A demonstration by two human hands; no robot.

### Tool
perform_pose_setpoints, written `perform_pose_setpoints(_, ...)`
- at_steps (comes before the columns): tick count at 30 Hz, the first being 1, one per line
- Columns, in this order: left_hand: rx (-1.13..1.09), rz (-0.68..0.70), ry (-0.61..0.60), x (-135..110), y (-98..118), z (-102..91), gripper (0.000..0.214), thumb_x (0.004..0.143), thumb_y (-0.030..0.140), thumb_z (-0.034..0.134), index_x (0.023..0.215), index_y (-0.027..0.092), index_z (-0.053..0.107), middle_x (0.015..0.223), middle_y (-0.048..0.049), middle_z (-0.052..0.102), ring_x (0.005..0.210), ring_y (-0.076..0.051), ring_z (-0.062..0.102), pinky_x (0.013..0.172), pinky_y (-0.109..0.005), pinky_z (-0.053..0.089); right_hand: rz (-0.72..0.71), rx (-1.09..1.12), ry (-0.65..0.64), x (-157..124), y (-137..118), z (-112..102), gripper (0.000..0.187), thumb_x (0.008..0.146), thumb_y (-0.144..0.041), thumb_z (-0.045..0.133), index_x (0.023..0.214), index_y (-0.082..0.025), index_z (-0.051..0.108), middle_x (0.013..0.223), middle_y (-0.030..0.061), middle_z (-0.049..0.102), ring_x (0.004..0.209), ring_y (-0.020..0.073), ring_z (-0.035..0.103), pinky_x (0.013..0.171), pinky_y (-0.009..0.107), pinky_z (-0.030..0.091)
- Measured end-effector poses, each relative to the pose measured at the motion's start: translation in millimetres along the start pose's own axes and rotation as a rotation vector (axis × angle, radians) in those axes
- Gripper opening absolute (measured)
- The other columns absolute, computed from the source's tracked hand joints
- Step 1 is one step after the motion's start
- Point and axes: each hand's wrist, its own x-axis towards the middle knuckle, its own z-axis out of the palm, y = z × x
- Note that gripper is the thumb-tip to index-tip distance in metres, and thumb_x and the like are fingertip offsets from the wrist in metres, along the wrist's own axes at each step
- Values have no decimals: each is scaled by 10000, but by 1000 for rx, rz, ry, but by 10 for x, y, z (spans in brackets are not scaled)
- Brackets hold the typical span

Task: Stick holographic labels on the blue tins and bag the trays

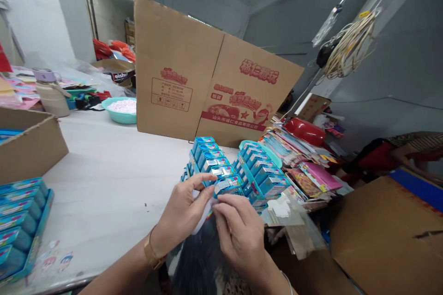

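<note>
My left hand (182,207) is closed in a pinch, thumb and forefinger at a small pale piece like a sticker by the front blue box. A white paper sheet (203,219) with a bit of colour at its edge hangs below these fingers. My right hand (240,226) pinches the sheet's edge beside it, fingertips together. Just beyond both hands stands a row of small blue boxes (216,163) in a blue display tray. A second blue display tray (254,189) of such boxes stands to its right, tilted in view.
Behind the trays stands a large cardboard carton (173,37) with red print. At left are another blue tray (38,249) and an open carton (34,147). A green basin (121,117) and a flask (51,94) stand farther back. Stacked papers and a brown carton (387,235) lie right; a person bends there.
</note>
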Motion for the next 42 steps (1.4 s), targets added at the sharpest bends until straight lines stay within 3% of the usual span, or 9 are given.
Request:
perform_pose_setpoints(6,112,59,108,341,-355,-344,295,886,378,619,1062,165,724,917,-61,695,862,-203,625,722,-264,478,470,498,-70,391,-42,-136,139,942,-241,583,808,-212,606,837,20,637,793,162,617,721,285,518)
perform_pose_setpoints(8,57,43,-14,389,-424,-439,349,907,462,593,996,158,741,886,-71,708,841,-202,622,719,-267,474,576,608,-96,574,89,-135,155,923,-322,626,826,-203,635,820,16,634,763,161,605,696,280,507)
perform_pose_setpoints(11,-162,15,-286,397,-413,-495,699,929,716,364,1038,131,732,691,-64,687,602,-153,536,585,-249,416,661,705,-145,815,322,-56,203,899,-390,658,853,-193,669,801,14,638,734,156,592,681,278,498)
perform_pose_setpoints(14,-307,-3,-403,453,-341,-483,813,859,823,332,996,123,721,567,-34,627,490,-122,428,529,-246,358,676,710,-166,989,491,57,241,886,-419,666,819,-187,677,765,7,632,702,148,572,657,269,481)
perform_pose_setpoints(17,-275,-82,-356,615,-305,-462,537,884,647,559,715,149,666,518,3,553,503,-112,447,532,-236,341,679,663,-174,1121,610,181,252,861,-428,688,787,-187,683,747,1,637,695,143,569,644,259,464)
perform_pose_setpoints(19,-252,-107,-303,749,-317,-453,473,905,539,587,622,160,602,511,15,517,505,-106,425,516,-233,314,705,637,-155,1201,698,278,223,833,-404,716,773,-192,680,725,-12,636,670,133,560,629,250,454)
perform_pose_setpoints(29,-268,-167,-330,1088,-517,-421,496,916,502,561,550,177,480,523,35,423,512,-96,363,486,-235,264,793,466,-271,1348,1069,489,205,809,-359,692,720,-180,647,646,-25,582,602,121,493,566,252,388)
perform_pose_setpoints(33,-268,-174,-356,1157,-633,-388,454,942,466,537,609,160,574,511,45,450,479,-79,353,476,-222,257,844,416,-293,1322,1142,512,217,784,-376,698,715,-178,639,635,-24,571,596,121,481,562,255,383)
perform_pose_setpoints(42,-307,-203,-348,1173,-856,-326,456,950,477,545,633,155,603,499,55,449,458,-67,347,468,-212,246,744,323,-358,1305,1246,587,165,815,-319,636,718,-186,651,684,-9,600,657,141,515,649,295,412)
